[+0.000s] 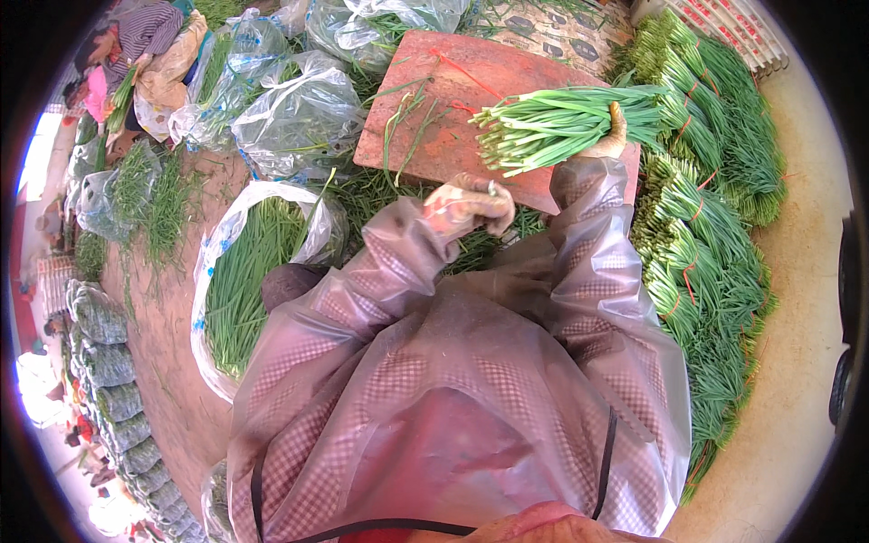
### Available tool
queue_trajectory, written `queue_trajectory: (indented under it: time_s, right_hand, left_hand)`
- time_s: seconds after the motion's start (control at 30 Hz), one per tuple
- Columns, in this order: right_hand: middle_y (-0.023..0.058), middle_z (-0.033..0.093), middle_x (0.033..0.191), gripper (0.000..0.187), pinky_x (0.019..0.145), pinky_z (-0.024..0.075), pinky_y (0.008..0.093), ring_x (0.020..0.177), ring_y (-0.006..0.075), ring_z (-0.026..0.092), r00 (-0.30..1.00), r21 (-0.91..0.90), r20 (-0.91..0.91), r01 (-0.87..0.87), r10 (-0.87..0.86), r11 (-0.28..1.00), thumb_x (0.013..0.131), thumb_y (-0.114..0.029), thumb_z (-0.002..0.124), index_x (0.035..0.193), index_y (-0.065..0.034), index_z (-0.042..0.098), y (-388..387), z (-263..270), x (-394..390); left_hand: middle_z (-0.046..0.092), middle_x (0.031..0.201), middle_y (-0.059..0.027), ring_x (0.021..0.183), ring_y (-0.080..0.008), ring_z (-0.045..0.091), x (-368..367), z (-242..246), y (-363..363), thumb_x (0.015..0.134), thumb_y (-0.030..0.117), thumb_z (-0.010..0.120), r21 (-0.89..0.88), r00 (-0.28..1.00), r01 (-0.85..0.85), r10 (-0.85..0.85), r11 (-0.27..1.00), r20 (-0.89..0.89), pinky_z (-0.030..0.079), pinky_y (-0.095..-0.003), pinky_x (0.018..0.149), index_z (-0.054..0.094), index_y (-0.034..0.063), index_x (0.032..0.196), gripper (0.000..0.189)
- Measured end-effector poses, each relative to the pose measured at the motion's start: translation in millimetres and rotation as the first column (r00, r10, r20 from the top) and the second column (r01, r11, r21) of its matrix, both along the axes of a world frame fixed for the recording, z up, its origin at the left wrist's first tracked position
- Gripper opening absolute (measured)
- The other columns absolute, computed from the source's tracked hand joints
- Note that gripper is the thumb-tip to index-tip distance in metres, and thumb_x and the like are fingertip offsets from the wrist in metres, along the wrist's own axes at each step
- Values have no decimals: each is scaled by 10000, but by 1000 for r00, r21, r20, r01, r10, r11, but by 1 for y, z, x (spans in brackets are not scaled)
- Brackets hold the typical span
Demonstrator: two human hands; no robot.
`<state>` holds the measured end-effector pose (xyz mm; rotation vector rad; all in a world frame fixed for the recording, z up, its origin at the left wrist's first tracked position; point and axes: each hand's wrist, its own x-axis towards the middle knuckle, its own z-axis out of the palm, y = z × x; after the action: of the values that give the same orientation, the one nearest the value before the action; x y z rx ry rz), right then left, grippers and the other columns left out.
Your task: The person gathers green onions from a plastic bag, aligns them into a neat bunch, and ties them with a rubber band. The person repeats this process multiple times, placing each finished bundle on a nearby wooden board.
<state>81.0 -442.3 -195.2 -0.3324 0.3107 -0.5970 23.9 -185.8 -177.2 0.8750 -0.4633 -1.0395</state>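
Observation:
My right hand (613, 136) grips a thick bunch of green garlic chives (550, 129) above the right side of a reddish board (421, 88); the pale stem ends point left. Curled over the board's near edge, my left hand (470, 206) has bent fingers; whether something small is between them cannot be told. Red ties (468, 73) and loose stalks (409, 129) lie on the board. Stacked at the right are many bunches of chives (686, 203), bound with red ties.
An open plastic bag of chives (254, 285) stands at my left. Beyond it are more clear plastic bags (299, 115). A person (156, 61) holds greens at the upper left. Packed bags (122, 400) line the far left, and white crates (719, 27) stand at the upper right.

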Motion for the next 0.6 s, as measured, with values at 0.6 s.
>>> queue_trajectory:
  time_s: [0.6]
  right_hand:
    - [135,641,1037,298,909,477,503,949,332,608,1000,76,5,-24,24,997,788,-208,629,1036,-46,599,33,15,0]
  left_hand:
    - [649,1003,-126,866,-223,652,-9,11,-44,902,214,644,78,816,-552,557,830,-155,554,-347,722,543,-12,1192,382]
